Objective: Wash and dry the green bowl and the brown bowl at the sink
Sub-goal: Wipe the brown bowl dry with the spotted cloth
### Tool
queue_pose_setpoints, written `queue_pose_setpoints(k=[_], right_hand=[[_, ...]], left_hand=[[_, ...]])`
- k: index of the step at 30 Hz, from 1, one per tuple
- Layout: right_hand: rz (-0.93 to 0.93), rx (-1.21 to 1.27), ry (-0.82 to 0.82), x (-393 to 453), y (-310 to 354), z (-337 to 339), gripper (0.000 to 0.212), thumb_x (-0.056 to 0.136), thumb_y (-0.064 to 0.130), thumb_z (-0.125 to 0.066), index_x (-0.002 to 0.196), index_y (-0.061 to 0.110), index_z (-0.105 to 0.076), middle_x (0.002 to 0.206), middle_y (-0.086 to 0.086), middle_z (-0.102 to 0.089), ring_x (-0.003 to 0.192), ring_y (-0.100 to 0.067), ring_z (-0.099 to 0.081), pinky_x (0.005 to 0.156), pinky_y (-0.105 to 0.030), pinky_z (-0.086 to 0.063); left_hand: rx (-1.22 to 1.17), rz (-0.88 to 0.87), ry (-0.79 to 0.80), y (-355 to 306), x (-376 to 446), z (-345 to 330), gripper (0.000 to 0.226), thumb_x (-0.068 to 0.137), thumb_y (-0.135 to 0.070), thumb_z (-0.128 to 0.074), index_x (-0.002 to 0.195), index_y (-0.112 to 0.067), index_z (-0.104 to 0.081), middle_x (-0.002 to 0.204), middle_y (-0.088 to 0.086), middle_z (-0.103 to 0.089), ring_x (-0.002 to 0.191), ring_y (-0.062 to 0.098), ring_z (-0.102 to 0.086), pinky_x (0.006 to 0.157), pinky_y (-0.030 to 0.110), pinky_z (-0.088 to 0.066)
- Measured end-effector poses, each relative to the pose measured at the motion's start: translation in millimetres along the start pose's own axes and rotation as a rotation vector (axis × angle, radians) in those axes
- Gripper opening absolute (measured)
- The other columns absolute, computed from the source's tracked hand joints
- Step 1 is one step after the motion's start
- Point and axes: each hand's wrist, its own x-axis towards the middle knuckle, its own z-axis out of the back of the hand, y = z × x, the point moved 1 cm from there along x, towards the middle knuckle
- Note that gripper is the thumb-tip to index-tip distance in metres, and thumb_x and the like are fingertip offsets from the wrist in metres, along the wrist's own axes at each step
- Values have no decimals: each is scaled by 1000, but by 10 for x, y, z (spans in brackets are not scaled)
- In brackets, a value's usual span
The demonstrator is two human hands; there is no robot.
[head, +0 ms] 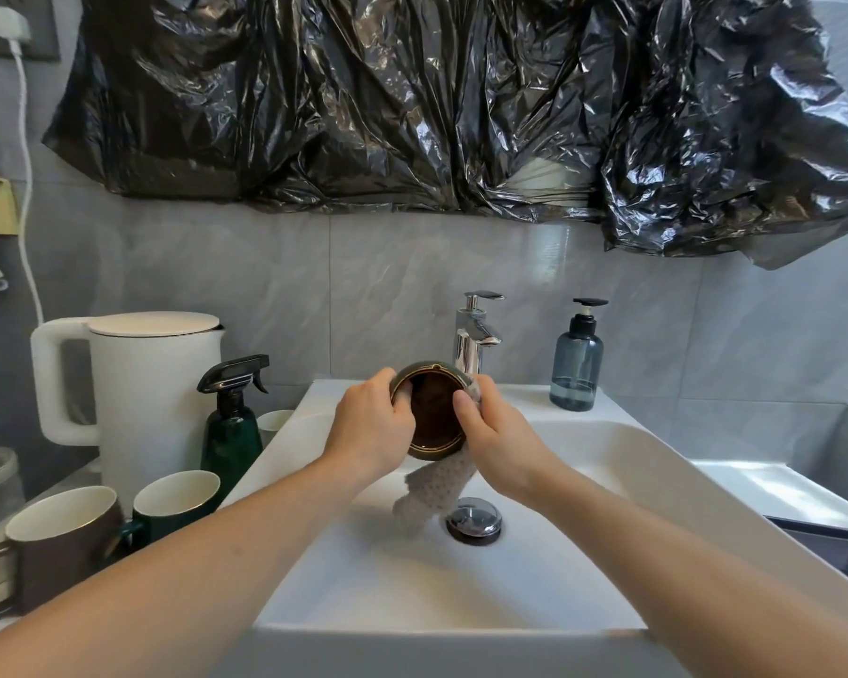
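Over the basin: round dark-green glazed bowl (433, 414), brown underside facing the camera, held tilted below the chrome tap (473, 340).
Left hand (370, 425): fingers curled on the bowl's left rim.
Right hand (498, 433): presses a grey knitted cloth (434, 491) against the bowl's right side.
Left counter: green spray bottle (231, 423), white kettle (138, 384), mugs (175, 504).
Far right: blue soap dispenser (577, 364).

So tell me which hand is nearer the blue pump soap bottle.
Right. The right hand grips the grey cloth at the green bowl, on the side toward the blue pump soap bottle; the left hand holds the bowl's far side.
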Motion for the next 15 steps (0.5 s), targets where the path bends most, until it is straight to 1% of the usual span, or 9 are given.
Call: queue_pose_setpoints(k=[2, 3, 4, 5, 7, 9, 10, 14, 15], right_hand=[[-9, -7, -34, 34, -26, 35, 17, 111, 36, -38, 101, 28, -49, 89, 6, -64, 84, -11, -61, 77, -33, -48], [-13, -23, -45, 52, -49, 52, 18, 111, 37, -37, 112, 27, -52, 96, 2, -68, 90, -15, -64, 82, -37, -52], [-11, -48, -56, 63, -64, 68, 24, 110, 39, -36, 124, 27, -52, 103, -1, -71, 96, -19, -67, 88, -42, -54], [-2, -82, -61, 66, -71, 75, 28, 109, 40, -36, 132, 30, -50, 107, -1, -72, 98, -20, -67, 91, -45, -54], [41, -169, -53, 59, -66, 81, 27, 109, 38, -37, 131, 36, -51, 105, 0, -72, 95, -20, -67, 88, -45, -55], [85, -231, -44, 54, -54, 73, 24, 109, 34, -37, 127, 37, -54, 101, 1, -72, 90, -20, -66, 84, -44, -55], [98, -238, -49, 49, -45, 69, 25, 109, 33, -38, 126, 37, -56, 102, 2, -72, 92, -20, -66, 85, -43, -54], [151, -255, -114, 72, -53, 84, 33, 108, 22, -45, 133, 30, -66, 125, 6, -70, 114, -13, -62, 100, -33, -49], [171, -239, -121, 76, -46, 79, 34, 107, 19, -47, 133, 30, -68, 128, 8, -69, 116, -10, -61, 101, -29, -48]], left_hand=[[-24, 27, 68, -20, -17, -31, 23, 105, -37, -46, 92, -24, -60, 86, 3, -68, 75, 33, -69, 71, 51, -61], [-14, 28, 96, -36, -20, -40, 22, 104, -39, -48, 94, -25, -61, 88, 1, -68, 77, 31, -70, 73, 50, -62], [8, 22, 122, -50, -29, -43, 20, 103, -42, -49, 96, -27, -61, 89, -1, -69, 80, 28, -69, 75, 49, -61], [36, 4, 135, -57, -33, -50, 19, 102, -45, -50, 98, -29, -59, 90, -2, -69, 84, 26, -67, 77, 47, -60], [90, -49, 129, -72, -39, -52, 18, 101, -47, -49, 98, -30, -56, 90, -2, -69, 87, 28, -64, 78, 45, -57], [97, -85, 123, -70, -34, -57, 18, 100, -44, -48, 96, -29, -56, 90, 0, -70, 88, 32, -63, 77, 45, -56], [89, -88, 126, -66, -36, -60, 18, 101, -42, -49, 94, -27, -57, 90, 1, -70, 89, 33, -62, 77, 45, -55], [59, -97, 116, -68, -56, -73, 20, 98, -35, -50, 93, -25, -67, 89, -1, -72, 89, 29, -62, 76, 40, -53], [51, -95, 107, -68, -58, -76, 20, 96, -32, -51, 92, -24, -68, 88, -1, -72, 88, 29, -62, 75, 39, -52]])
